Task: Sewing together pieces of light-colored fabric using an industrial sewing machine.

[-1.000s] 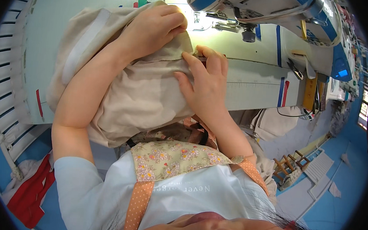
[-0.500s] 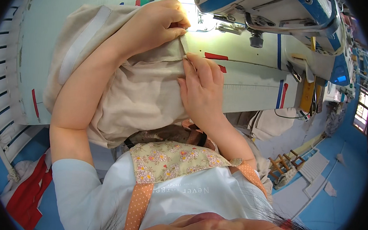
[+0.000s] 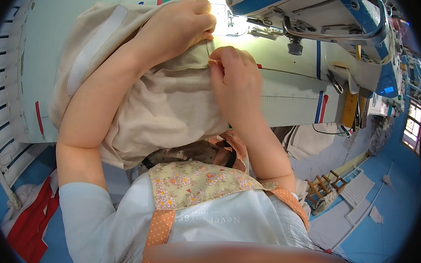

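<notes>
A large piece of beige fabric (image 3: 173, 112) lies bunched over the table's front and hangs toward my lap, with a pale strip (image 3: 97, 50) along its left part. My left hand (image 3: 190, 24) is closed on the fabric's upper edge, just left of the lit needle area. Lower and to the right, my right hand (image 3: 236, 73) pinches the same edge between thumb and fingers. A short stretch of edge runs between both hands. The sewing machine (image 3: 304, 14), white and blue, stands at the upper right; its presser foot (image 3: 234, 24) is close beyond my left fingers.
The pale green table (image 3: 289, 100) carries red and blue tape marks and a printed ruler. Small scissors (image 3: 335, 82) lie at its right side. A white slatted rack (image 3: 3, 94) borders the left. Red and white cloth (image 3: 34, 217) lies on the floor at lower left.
My right hand has moved slightly up and right, its fingers curling more over the fabric edge. My left hand has shifted only a little, its fingers more tucked in.
</notes>
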A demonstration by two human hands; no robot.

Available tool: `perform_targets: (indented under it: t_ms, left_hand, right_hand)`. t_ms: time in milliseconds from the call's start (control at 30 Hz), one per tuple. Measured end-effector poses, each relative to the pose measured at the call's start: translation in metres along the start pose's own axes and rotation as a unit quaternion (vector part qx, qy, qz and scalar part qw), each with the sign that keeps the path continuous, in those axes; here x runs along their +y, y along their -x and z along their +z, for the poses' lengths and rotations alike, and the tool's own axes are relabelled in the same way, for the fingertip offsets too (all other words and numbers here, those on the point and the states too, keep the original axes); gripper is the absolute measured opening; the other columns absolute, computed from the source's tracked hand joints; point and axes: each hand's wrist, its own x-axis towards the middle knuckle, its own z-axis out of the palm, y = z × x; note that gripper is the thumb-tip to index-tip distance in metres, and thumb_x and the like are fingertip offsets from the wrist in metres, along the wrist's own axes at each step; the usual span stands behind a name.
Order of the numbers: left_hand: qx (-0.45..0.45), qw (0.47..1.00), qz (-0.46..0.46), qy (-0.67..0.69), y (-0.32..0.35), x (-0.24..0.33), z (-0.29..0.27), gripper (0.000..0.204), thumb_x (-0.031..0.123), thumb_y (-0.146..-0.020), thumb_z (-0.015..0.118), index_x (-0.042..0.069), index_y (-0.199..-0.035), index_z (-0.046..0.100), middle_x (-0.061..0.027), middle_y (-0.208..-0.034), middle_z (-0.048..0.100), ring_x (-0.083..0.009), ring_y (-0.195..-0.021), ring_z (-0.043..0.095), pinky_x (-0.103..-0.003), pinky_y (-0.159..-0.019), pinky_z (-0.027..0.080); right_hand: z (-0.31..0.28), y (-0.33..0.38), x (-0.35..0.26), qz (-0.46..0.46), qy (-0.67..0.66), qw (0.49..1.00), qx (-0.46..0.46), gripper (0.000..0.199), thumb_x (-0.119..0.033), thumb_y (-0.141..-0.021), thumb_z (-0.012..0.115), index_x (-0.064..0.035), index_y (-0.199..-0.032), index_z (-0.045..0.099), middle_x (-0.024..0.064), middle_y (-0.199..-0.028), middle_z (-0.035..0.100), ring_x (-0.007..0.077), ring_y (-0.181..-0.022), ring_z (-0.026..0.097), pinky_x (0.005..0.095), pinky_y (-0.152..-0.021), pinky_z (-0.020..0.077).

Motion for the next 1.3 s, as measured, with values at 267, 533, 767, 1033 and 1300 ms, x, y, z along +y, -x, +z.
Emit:
perform_targets:
  t_ms: [267, 533, 767, 1033, 1300]
  left_hand:
    - [0.0, 0.997, 0.043, -0.059, -0.004, 0.005, -0.01, 0.019, 0.011, -0.081, 0.073, 0.006, -0.085, 0.055, -0.0079, -0.084, 0.057, -0.0298, -0.08, 0.059, -0.041, -0.068, 0.049]
    - [-0.003, 0.996, 0.077, -0.049, -0.004, -0.001, -0.015, 0.014, 0.008, -0.081, 0.07, 0.007, -0.087, 0.058, -0.0069, -0.087, 0.059, -0.0282, -0.086, 0.061, -0.039, -0.072, 0.05]
    - [0.003, 0.999, 0.042, -0.008, -0.004, -0.002, -0.013, 0.017, 0.0, -0.076, 0.068, 0.01, -0.084, 0.058, -0.0056, -0.083, 0.056, -0.0272, -0.08, 0.061, -0.039, -0.067, 0.049]
    - [-0.001, 1.0, 0.011, 0.023, -0.001, -0.003, -0.013, 0.014, -0.002, -0.073, 0.069, 0.009, -0.075, 0.06, -0.0048, -0.078, 0.055, -0.0261, -0.075, 0.06, -0.037, -0.063, 0.048]
    - [0.003, 0.999, 0.004, 0.034, 0.0, 0.001, -0.013, 0.012, 0.001, -0.074, 0.071, 0.006, -0.076, 0.061, -0.0057, -0.081, 0.058, -0.0261, -0.079, 0.06, -0.037, -0.067, 0.05]
  right_hand:
    - [0.005, -0.002, 0.003, 0.092, 0.037, 0.995, -0.019, 0.026, -0.009, -0.076, 0.075, -0.0053, -0.095, 0.059, 0.0133, -0.09, 0.061, 0.0347, -0.09, 0.059, 0.0458, -0.08, 0.0489]
    - [0.006, -0.002, 0.001, 0.073, 0.095, 0.992, -0.032, 0.023, -0.01, -0.075, 0.076, -0.0046, -0.088, 0.058, 0.0126, -0.087, 0.06, 0.034, -0.087, 0.058, 0.0463, -0.078, 0.0487]
    - [0.018, 0.018, 0.002, -0.02, 0.09, 0.995, 0.048, 0.022, -0.005, -0.077, 0.073, -0.0058, -0.087, 0.053, 0.011, -0.08, 0.057, 0.0341, -0.074, 0.058, 0.0456, -0.065, 0.0474]
    - [0.01, 0.03, -0.001, -0.085, 0.08, 0.993, 0.029, 0.015, 0.0, -0.081, 0.066, -0.0045, -0.093, 0.057, 0.0085, -0.075, 0.049, 0.0286, -0.069, 0.053, 0.0417, -0.058, 0.043]
    - [0.004, 0.035, -0.003, -0.085, 0.097, 0.991, -0.029, 0.043, 0.003, -0.072, 0.067, -0.002, -0.115, 0.063, 0.0091, -0.082, 0.053, 0.0296, -0.075, 0.055, 0.0419, -0.064, 0.0461]
